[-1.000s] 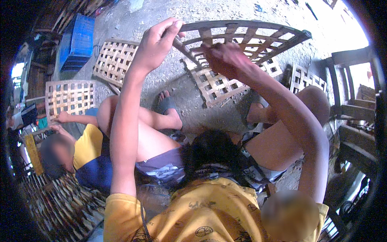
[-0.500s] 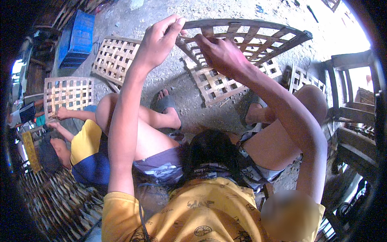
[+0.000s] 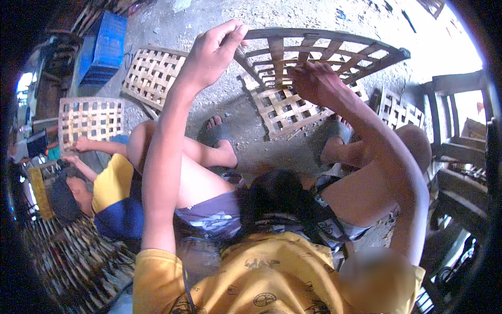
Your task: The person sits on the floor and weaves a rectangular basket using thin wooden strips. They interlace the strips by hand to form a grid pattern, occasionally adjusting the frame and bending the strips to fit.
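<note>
A woven slatted panel (image 3: 334, 49), with a frame and open square gaps, is held up tilted in front of me. My left hand (image 3: 217, 55) is closed on its upper left corner, thumb over the edge. Against the panel's crossing strips, toward its lower middle, my right hand (image 3: 320, 86) has its fingers bent and bunched together; the fingertips are partly hidden. Beneath it, another woven panel (image 3: 285, 112) lies on the ground, partly covered by the raised panel and my right hand.
More woven panels lie at the left (image 3: 154, 73) and right (image 3: 400, 110). On my left a person in yellow and blue (image 3: 112, 183) grips a woven panel (image 3: 94, 118). A blue crate (image 3: 104, 49) stands far left, a wooden frame (image 3: 460, 141) at right. Debris litters the ground (image 3: 209, 31).
My right hand has moved down and to the right, from near the panel's upper left to its lower middle strips. My left hand keeps its corner hold; the panel has shifted slightly.
</note>
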Action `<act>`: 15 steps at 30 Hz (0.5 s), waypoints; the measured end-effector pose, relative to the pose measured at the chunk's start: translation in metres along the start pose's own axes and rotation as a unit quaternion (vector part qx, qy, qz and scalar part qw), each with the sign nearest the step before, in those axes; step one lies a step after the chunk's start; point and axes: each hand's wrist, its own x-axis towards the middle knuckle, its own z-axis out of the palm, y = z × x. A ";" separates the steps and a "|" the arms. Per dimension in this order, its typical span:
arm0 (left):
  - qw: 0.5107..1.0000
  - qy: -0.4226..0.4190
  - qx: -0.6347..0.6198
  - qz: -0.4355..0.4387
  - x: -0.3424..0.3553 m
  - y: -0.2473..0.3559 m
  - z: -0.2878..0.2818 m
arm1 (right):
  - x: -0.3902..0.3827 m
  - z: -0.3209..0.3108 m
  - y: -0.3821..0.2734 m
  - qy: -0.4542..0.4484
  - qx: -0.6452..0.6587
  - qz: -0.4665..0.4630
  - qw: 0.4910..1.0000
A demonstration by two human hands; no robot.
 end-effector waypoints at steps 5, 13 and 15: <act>0.997 -0.044 0.059 -0.019 0.003 0.025 0.003 | -0.011 -0.022 -0.012 0.083 0.097 0.036 0.991; 0.993 0.011 0.111 0.035 0.009 0.017 0.002 | 0.002 -0.020 -0.007 0.102 0.068 -0.016 0.992; 0.997 0.022 0.069 0.040 0.011 0.017 0.001 | 0.010 -0.023 -0.005 0.135 0.040 -0.018 0.990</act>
